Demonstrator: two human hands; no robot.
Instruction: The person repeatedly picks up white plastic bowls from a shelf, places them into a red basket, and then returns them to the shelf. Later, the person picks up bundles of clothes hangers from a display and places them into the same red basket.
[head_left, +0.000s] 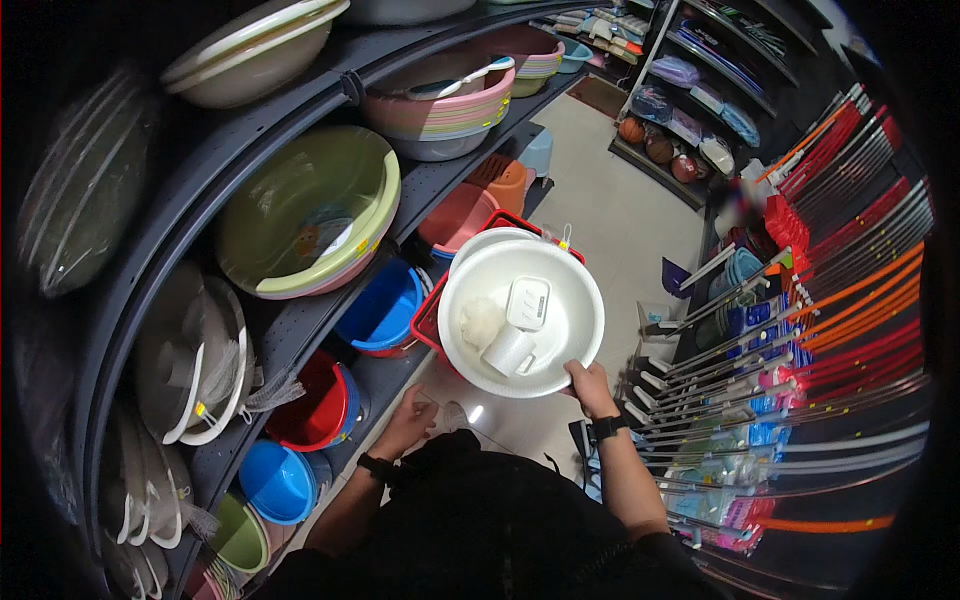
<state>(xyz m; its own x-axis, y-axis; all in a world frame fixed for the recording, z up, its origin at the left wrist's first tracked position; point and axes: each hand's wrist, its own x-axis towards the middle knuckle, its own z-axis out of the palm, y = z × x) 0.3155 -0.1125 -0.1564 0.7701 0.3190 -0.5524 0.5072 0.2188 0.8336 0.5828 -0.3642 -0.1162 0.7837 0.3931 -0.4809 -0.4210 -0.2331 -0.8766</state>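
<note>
My right hand (591, 386) grips the near right rim of a white plastic basin (562, 360). Inside the basin lie a white soap dish (529, 303), a white mug (508, 351) on its side and a cream-coloured mesh bath puff (481, 321). Another white basin (491, 237) shows behind its far rim, and both sit over a red shopping basket (427, 319), mostly hidden. My left hand (412, 421) is empty with its fingers loosely curled, below and left of the basin, beside the shelf edge.
Shelves (450, 180) on the left hold stacked green basins (322, 217), pink basins (450, 112), blue buckets (382, 307) and a red bucket (311, 405). Mops and brooms with long handles (862, 300) line the right side. Basketballs (660, 148) lie on a far rack. Tiled floor (592, 165) runs between.
</note>
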